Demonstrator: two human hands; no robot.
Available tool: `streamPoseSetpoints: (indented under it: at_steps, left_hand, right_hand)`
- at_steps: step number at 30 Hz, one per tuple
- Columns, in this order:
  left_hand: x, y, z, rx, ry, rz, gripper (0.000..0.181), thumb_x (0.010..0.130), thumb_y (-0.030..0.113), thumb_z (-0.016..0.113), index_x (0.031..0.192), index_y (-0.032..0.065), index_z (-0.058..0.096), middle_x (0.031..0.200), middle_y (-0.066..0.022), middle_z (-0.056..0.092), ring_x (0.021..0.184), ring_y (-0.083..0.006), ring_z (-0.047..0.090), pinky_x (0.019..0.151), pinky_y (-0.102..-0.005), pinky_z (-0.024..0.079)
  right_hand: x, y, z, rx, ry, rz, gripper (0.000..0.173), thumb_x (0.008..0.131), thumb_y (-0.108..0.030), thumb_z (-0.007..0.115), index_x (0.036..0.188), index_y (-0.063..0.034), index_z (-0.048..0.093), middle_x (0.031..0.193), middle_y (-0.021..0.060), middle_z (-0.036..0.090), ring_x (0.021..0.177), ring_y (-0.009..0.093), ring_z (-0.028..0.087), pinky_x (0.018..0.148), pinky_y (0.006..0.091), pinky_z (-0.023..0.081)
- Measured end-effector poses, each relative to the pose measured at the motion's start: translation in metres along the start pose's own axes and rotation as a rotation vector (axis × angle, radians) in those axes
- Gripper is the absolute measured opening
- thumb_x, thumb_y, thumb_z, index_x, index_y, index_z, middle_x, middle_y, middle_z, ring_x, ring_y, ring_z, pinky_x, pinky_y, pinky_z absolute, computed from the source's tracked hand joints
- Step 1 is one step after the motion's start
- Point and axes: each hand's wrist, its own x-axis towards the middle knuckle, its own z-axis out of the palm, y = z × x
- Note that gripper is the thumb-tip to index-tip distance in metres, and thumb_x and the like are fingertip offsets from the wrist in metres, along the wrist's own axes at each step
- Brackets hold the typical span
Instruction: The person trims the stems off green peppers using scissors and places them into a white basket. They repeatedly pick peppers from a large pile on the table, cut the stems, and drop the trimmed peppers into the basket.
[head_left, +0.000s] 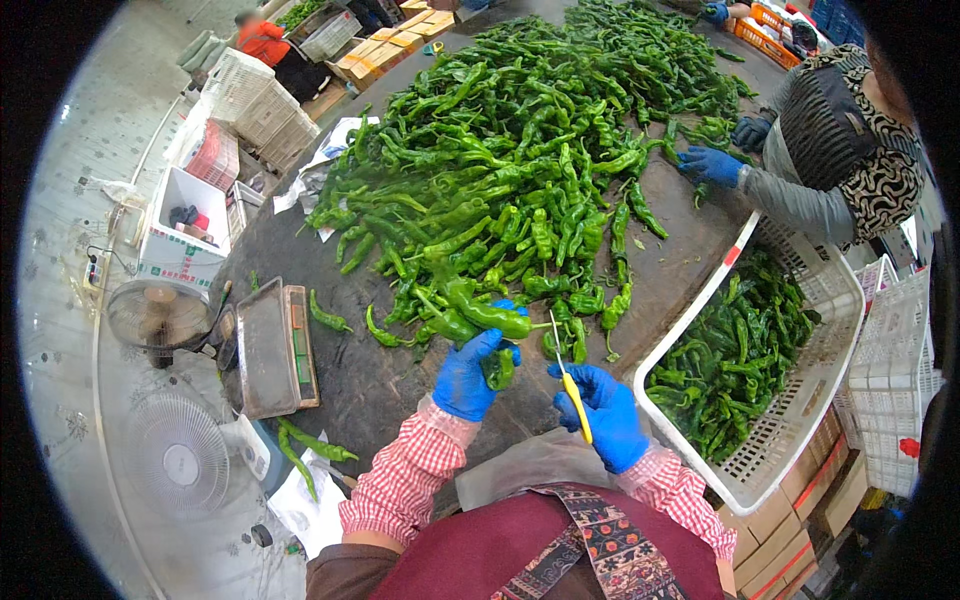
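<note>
My left hand (466, 379), in a blue glove, grips several long green peppers (491, 315) in a bunch above the table's near side. One pepper's stem points right, to the blade tip of the yellow-handled scissors (574, 401). My gloved right hand (609, 420) holds these scissors, seen nearly edge-on with the blades upward; how far they are apart cannot be told. Just beyond both hands spreads a large heap of green peppers (517, 165) on the dark tabletop (360, 375).
A white plastic crate (825, 427) of peppers stands at my right. Beyond it a person in blue gloves (709, 165) reaches to the heap. On the left are a weighing scale (262, 349), loose peppers (322, 446), two fans (180, 457) and a white foam box (176, 255).
</note>
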Motion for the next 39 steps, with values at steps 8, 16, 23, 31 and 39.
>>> streamPoseSetpoints:
  at_steps: [8, 16, 23, 31, 39]
  left_hand:
    - [0.005, 0.010, -0.008, 1.089, 0.117, 0.361, 0.043, 0.078, 0.008, 0.074, 0.117, 0.0060, 0.058, 0.105, -0.0071, 0.063, 0.091, -0.0192, 0.063, 0.082, -0.0305, 0.051]
    - [-0.004, 0.017, -0.001, 1.523, 0.009, 0.494, 0.049, 0.070, 0.005, 0.074, 0.117, 0.0120, 0.061, 0.103, -0.0124, 0.061, 0.097, -0.0308, 0.062, 0.084, -0.0345, 0.050]
    - [0.012, -0.014, -0.027, 1.184, 0.052, 0.124, 0.041, 0.080, 0.008, 0.071, 0.119, 0.0047, 0.059, 0.112, -0.0094, 0.065, 0.099, -0.0187, 0.063, 0.086, -0.0329, 0.050]
    - [0.042, -0.126, 0.107, 0.562, -0.649, -0.157, 0.061, 0.080, 0.016, 0.074, 0.134, 0.0046, 0.047, 0.124, -0.0124, 0.059, 0.113, -0.0195, 0.055, 0.100, -0.0356, 0.041]
    - [0.155, -0.083, 0.079, 1.391, -0.218, 0.681, 0.065, 0.077, 0.031, 0.074, 0.130, 0.0031, 0.047, 0.127, -0.0205, 0.051, 0.117, -0.0354, 0.050, 0.101, -0.0421, 0.040]
  right_hand:
    - [-0.007, -0.026, -0.012, -0.477, 0.032, -0.312, 0.052, 0.077, -0.021, 0.077, 0.122, -0.0029, 0.058, 0.097, 0.0106, 0.067, 0.083, 0.016, 0.065, 0.075, 0.0283, 0.053]
    - [0.011, -0.039, -0.010, -0.603, -0.003, -0.329, 0.052, 0.076, -0.027, 0.076, 0.120, -0.0035, 0.060, 0.096, 0.0147, 0.067, 0.081, 0.022, 0.068, 0.072, 0.0313, 0.054]
    - [0.003, -0.023, -0.013, -0.471, 0.148, -0.395, 0.039, 0.080, -0.014, 0.072, 0.116, -0.0028, 0.061, 0.093, 0.0144, 0.069, 0.079, 0.017, 0.069, 0.071, 0.0300, 0.053]
    - [-0.049, -0.040, -0.016, -0.533, 0.221, -0.480, 0.052, 0.074, -0.011, 0.079, 0.121, -0.0024, 0.059, 0.084, 0.0098, 0.067, 0.068, 0.012, 0.062, 0.062, 0.0271, 0.050]
    - [-0.058, -0.007, -0.053, -0.181, 0.501, -0.394, 0.047, 0.079, 0.004, 0.069, 0.124, 0.0032, 0.055, 0.107, 0.0087, 0.064, 0.088, 0.010, 0.059, 0.078, 0.0265, 0.050]
